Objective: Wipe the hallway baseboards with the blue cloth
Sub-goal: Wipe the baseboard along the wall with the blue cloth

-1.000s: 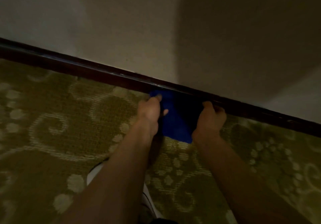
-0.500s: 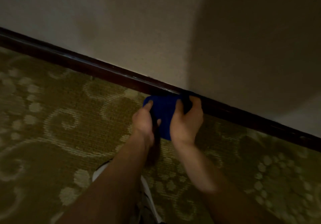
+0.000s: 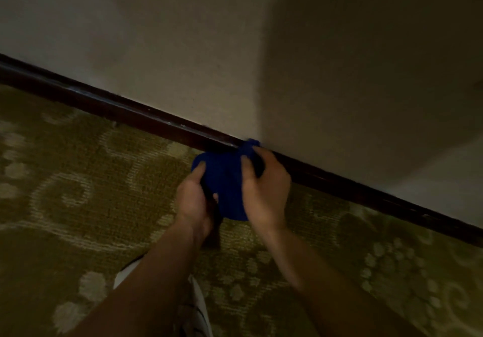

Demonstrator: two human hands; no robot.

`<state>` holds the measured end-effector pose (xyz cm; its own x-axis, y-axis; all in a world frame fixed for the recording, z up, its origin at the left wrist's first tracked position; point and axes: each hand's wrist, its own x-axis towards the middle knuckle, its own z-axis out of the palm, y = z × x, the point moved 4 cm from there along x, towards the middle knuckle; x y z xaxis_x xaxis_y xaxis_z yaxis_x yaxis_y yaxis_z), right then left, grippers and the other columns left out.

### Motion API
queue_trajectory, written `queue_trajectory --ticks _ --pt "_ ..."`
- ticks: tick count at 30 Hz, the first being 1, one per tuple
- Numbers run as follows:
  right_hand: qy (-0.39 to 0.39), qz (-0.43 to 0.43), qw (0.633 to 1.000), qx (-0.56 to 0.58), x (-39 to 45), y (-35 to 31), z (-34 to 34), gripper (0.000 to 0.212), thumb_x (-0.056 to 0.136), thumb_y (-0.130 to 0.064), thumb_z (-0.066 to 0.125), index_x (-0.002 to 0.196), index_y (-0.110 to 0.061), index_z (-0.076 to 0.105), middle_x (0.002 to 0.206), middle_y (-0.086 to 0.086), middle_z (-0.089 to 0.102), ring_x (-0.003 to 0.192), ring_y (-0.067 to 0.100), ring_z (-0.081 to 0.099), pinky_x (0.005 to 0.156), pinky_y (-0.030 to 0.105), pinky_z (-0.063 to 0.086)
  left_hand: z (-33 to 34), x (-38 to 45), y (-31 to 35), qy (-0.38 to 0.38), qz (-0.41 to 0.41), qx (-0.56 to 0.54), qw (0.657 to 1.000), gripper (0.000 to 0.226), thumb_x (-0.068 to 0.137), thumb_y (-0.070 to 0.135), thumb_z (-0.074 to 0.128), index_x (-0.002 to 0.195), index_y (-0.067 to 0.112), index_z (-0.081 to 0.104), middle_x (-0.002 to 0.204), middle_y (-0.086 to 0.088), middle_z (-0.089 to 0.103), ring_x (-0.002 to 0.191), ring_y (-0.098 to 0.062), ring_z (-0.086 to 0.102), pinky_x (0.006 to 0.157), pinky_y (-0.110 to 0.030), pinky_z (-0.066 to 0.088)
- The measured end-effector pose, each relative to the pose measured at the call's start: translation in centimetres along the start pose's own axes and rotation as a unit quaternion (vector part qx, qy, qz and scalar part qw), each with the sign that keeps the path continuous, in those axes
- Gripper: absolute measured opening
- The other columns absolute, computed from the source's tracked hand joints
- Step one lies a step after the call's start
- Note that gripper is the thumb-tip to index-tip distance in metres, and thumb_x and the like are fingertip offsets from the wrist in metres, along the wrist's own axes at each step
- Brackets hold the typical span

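- my left hand [image 3: 194,200] grips the near left edge of the blue cloth [image 3: 224,182], thumb on top and fingers curled under it.
- my right hand [image 3: 266,183] pinches the cloth's right side, with fingertips [image 3: 245,161] pressing its far corner up against the baseboard [image 3: 146,119].
- the cloth is bunched between both hands, hanging just over the carpet [image 3: 78,185], its top tip touching the dark baseboard where it meets the wall [image 3: 183,49].
- the baseboard runs from far left down to the near right, dark and glossy.
- the carpet is olive with pale swirls and dots.
- a white shoe [image 3: 201,308] shows at the near edge, under my left forearm.
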<state>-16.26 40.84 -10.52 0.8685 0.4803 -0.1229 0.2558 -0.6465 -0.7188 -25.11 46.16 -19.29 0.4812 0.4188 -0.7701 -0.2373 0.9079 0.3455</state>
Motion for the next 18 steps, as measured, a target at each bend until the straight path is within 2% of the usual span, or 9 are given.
queue_trajectory --ticks 3,6,9,11,14,16,18 --pt "0.092 0.057 0.994 0.021 -0.4 1.8 -1.6 0.037 0.098 -0.025 0.058 0.132 -0.011 0.061 0.126 0.003 0.066 0.113 0.012 0.060 0.090 0.013 0.037 0.1 0.2 0.0 -0.005 0.006 0.035 0.999 0.051 0.086 0.044 0.063 0.129 0.017 0.063 0.123 -0.007 0.070 0.115 -0.027 0.065 0.108 -0.045 0.042" --pt "0.061 0.006 0.997 -0.039 -0.5 -0.3 0.6 0.028 0.099 -0.023 0.054 0.122 -0.011 0.066 0.116 0.000 0.068 0.110 0.017 0.062 0.086 0.016 0.038 -0.1 -0.2 0.2 0.016 0.001 0.007 1.000 0.049 0.091 0.043 0.059 0.132 0.016 0.060 0.123 -0.008 0.070 0.115 -0.028 0.065 0.108 -0.045 0.044" --pt "0.033 -0.081 0.991 -0.102 -0.4 -2.3 2.5 0.024 0.098 -0.021 0.050 0.110 -0.011 0.068 0.107 0.005 0.069 0.102 0.024 0.062 0.088 0.036 0.048 -0.3 -0.5 0.3 0.017 -0.010 -0.044 0.999 0.046 0.097 0.042 0.051 0.134 0.016 0.058 0.125 -0.011 0.069 0.117 -0.028 0.064 0.108 -0.044 0.044" --pt "0.016 -0.077 0.993 -0.085 -0.2 -2.0 2.4 0.022 0.098 -0.021 0.052 0.111 -0.012 0.067 0.108 0.003 0.068 0.102 0.020 0.062 0.090 0.037 0.048 -0.1 -0.8 0.6 0.031 -0.011 -0.045 0.998 0.044 0.098 0.041 0.050 0.132 0.015 0.059 0.123 -0.011 0.069 0.115 -0.028 0.064 0.104 -0.043 0.047" --pt "0.011 0.052 0.995 0.087 -0.3 -0.5 1.2 0.024 0.097 -0.023 0.058 0.120 -0.016 0.061 0.112 -0.003 0.064 0.108 0.012 0.059 0.092 0.026 0.046 0.2 -1.7 2.1 0.077 0.030 -0.037 0.996 0.040 0.095 0.040 0.054 0.126 0.017 0.062 0.120 -0.010 0.070 0.108 -0.028 0.066 0.091 -0.040 0.052" --pt "0.005 0.170 0.961 0.217 -0.8 0.5 1.1 0.024 0.095 -0.024 0.062 0.118 -0.017 0.057 0.115 -0.001 0.062 0.112 0.018 0.059 0.095 0.029 0.048 -0.2 -1.9 4.3 0.113 0.087 -0.025 0.989 0.040 0.087 0.041 0.062 0.120 0.018 0.066 0.115 -0.008 0.072 0.104 -0.029 0.067 0.092 -0.042 0.053" --pt "-0.061 0.280 0.905 0.315 -1.7 1.3 2.4 0.036 0.090 -0.028 0.069 0.122 -0.019 0.056 0.122 0.004 0.061 0.114 0.023 0.059 0.102 0.042 0.049 -0.3 -1.8 7.4 0.132 0.129 0.026 0.982 0.047 0.075 0.043 0.067 0.115 0.018 0.069 0.113 -0.008 0.072 0.105 -0.031 0.067 0.096 -0.048 0.050"
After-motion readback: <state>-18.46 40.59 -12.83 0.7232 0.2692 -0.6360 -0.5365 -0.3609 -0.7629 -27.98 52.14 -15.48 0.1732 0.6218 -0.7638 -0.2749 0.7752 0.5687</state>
